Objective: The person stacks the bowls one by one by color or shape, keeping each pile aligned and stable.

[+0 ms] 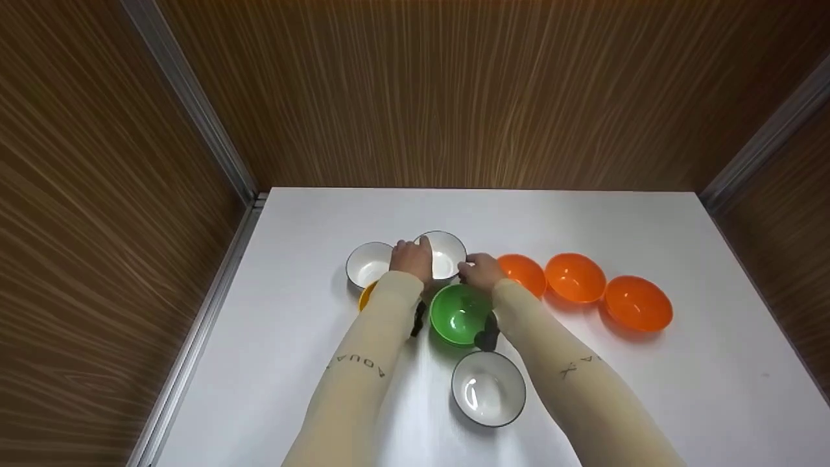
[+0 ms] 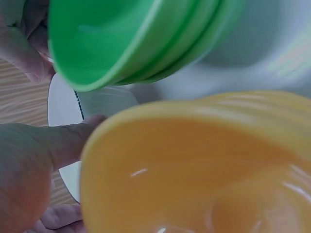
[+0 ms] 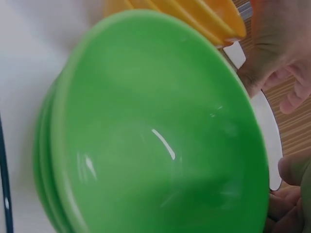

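A white bowl with a dark rim stands at the back, between my two hands. My left hand holds its left rim; in the left wrist view the thumb lies against the bowl. On the opposite side my right hand pinches the right edge, thumb and fingers meeting around it in the right wrist view. Under my right wrist is a stack of green bowls. A stack of yellow bowls sits below my left wrist, mostly hidden by the sleeve in the head view.
Another white bowl is just left of my left hand. A third white bowl stands nearer, between my forearms. Three orange bowls line up to the right. Wood-grain panels enclose the white table at back and sides.
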`<state>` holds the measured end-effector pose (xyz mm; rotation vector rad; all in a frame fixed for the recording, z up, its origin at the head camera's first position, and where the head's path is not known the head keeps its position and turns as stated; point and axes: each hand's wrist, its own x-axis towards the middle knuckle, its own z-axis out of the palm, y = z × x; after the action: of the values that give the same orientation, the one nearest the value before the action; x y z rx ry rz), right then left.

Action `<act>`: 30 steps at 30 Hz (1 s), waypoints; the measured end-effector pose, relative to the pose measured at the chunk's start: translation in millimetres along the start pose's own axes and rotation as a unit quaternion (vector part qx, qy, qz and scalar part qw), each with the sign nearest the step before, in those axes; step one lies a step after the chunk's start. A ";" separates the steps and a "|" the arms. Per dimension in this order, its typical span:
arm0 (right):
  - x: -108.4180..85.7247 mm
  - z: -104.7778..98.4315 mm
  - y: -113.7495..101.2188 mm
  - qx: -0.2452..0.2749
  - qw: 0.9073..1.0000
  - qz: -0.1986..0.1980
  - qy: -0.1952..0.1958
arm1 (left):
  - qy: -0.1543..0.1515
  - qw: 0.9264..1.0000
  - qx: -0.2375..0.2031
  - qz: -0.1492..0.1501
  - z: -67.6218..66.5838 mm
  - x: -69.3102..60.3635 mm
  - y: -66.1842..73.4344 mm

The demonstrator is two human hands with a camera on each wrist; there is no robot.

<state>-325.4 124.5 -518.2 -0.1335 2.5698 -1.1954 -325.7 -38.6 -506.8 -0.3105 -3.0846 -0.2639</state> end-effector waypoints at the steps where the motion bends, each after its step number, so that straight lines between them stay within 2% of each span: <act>1: -0.3 -0.6 -1.1 0.010 1.000 0.003 0.007 | 0.003 1.000 -0.008 0.002 -2.4 0.7 -0.4; 8: -1.8 -7.0 -8.2 0.082 0.994 0.046 0.051 | -0.005 0.995 -0.098 0.003 -16.7 7.4 -3.6; 12: -0.8 -16.9 -11.7 0.076 0.994 0.043 0.071 | -0.005 0.990 -0.140 0.001 -23.8 9.3 -3.3; 15: -0.2 -27.1 -12.9 0.045 0.995 0.032 0.078 | -0.001 0.986 -0.167 0.003 -29.4 9.0 -0.7; 21: -3.2 -43.7 -12.5 0.018 0.997 0.023 0.078 | 0.007 0.981 -0.195 0.019 -37.2 6.4 5.8; 30: -13.4 -58.1 -10.2 -0.002 0.997 0.012 0.077 | 0.031 0.979 -0.198 0.045 -46.3 -4.4 14.7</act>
<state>-331.2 163.2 -472.1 -0.0117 2.6986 -1.2363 -317.9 -33.2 -459.0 -0.4398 -2.9250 -0.8682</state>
